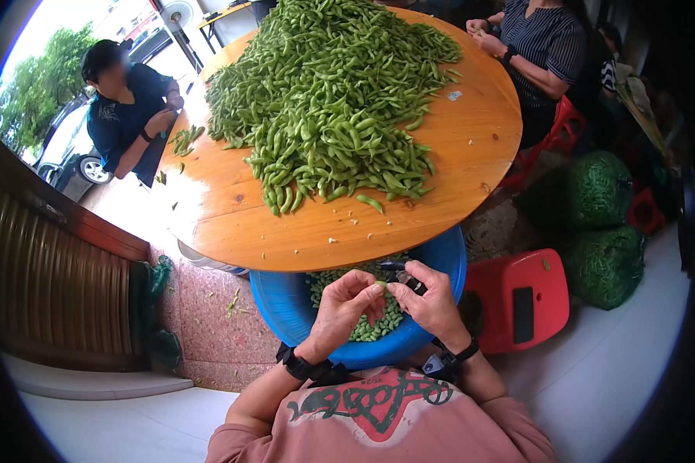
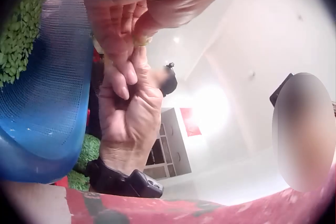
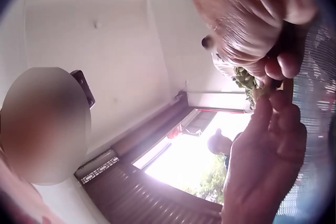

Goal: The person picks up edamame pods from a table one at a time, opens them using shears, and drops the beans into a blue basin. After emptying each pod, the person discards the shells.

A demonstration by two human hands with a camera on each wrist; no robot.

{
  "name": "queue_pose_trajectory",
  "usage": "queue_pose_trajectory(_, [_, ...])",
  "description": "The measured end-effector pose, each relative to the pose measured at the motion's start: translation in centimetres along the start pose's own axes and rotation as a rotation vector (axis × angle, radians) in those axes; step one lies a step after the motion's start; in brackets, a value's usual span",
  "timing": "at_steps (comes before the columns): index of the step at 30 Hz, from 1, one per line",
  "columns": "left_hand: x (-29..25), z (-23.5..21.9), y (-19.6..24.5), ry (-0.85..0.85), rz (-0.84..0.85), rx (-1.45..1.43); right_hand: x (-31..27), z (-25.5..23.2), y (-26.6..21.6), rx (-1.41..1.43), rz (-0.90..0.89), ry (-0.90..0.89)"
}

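Note:
Over the blue basin [image 1: 432, 332], my left hand [image 1: 340, 309] and right hand [image 1: 432, 301] meet at the fingertips. Both pinch a small green soybean pod [image 1: 382, 285] between thumb and fingers. In the left wrist view a yellowish-green bit of the pod [image 2: 142, 40] shows at the joined tips; the fingers cover the rest. Shelled green beans [image 1: 367, 330] lie in the basin below the hands. A dark object [image 1: 417, 284] shows right behind the right fingers. Beyond the basin, a large heap of soybean pods [image 1: 324, 100] covers much of the round wooden table [image 1: 471, 154].
The table edge overhangs the basin's far side. A red plastic stool [image 1: 548, 301] stands right of the basin, near green mesh sacks [image 1: 602, 262]. One person [image 1: 131, 116] sits at the table's left, another [image 1: 548, 54] at its right. A ribbed shutter [image 1: 54, 270] is at left.

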State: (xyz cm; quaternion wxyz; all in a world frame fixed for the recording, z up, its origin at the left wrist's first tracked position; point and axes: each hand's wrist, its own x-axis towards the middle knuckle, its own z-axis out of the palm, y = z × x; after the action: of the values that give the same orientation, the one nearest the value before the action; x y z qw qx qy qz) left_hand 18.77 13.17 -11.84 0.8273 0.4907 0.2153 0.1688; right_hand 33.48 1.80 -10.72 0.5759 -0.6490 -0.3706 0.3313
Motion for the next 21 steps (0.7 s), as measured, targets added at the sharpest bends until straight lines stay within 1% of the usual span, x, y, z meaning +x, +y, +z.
queue_pose_trajectory(1, [0.1, -0.3, -0.5, 0.039, -0.02, 0.036, 0.0, 0.1, -0.1, -0.137, -0.162, 0.045])
queue_pose_trajectory(2, [0.1, -0.4, -0.8, 0.078, -0.039, 0.072, 0.0, 0.3, -0.3, -0.136, -0.162, 0.045])
queue_pose_trajectory(4, [0.0, -0.2, -1.0, 0.11, -0.016, 0.116, -0.2, 1.1, -0.6, -0.337, -0.422, 0.149])
queue_pose_trajectory(5, [-0.1, 0.0, -1.1, 0.142, 0.008, 0.158, -0.2, 1.2, -0.4, -0.401, -0.463, 0.138])
queue_pose_trajectory(9, [-0.4, 0.3, -1.6, 0.166, -0.012, 0.141, -0.6, 2.0, -0.7, -0.436, -0.516, 0.12])
queue_pose_trajectory(10, [-0.5, 0.1, -1.8, 0.145, -0.014, 0.156, -0.5, 2.0, -0.5, -0.436, -0.516, 0.122])
queue_pose_trajectory(12, [-0.6, -0.1, -1.8, 0.124, -0.018, 0.172, -0.2, 1.8, 0.1, -0.365, -0.505, 0.058])
queue_pose_trajectory(13, [-0.6, -0.3, -1.6, 0.07, -0.025, 0.2, 0.0, 1.6, 0.1, -0.364, -0.505, 0.058])
queue_pose_trajectory(14, [-0.6, -0.5, -1.3, 0.015, -0.033, 0.229, 0.1, 1.4, 0.1, -0.314, -0.46, 0.036])
queue_pose_trajectory(15, [-0.6, -0.5, -1.0, 0.015, -0.033, 0.229, 0.2, 1.2, 0.1, -0.265, -0.415, 0.013])
queue_pose_trajectory(16, [-0.6, -0.6, -0.7, 0.027, -0.075, 0.229, 0.2, 1.1, 0.2, -0.265, -0.415, 0.013])
queue_pose_trajectory(17, [-0.5, -0.6, -0.4, 0.039, -0.118, 0.229, 0.3, 1.0, 0.3, -0.198, -0.314, 0.01])
queue_pose_trajectory(18, [-0.3, -0.6, 0.0, 0.039, -0.119, 0.229, 0.2, 0.8, 0.4, -0.131, -0.214, 0.006])
queue_pose_trajectory(19, [-0.2, -0.6, 0.4, -0.008, -0.028, 0.454, 0.0, 0.4, 0.4, 0.025, -0.03, 0.02])
queue_pose_trajectory(20, [-0.2, -0.7, 1.0, -0.05, 0.06, 0.679, -0.3, -0.7, 0.0, 0.09, 0.063, 0.027])
queue_pose_trajectory(21, [-0.2, -1.1, 1.8, -0.138, 0.172, 0.988, -0.7, -2.1, -1.1, 0.081, 0.133, 0.071])
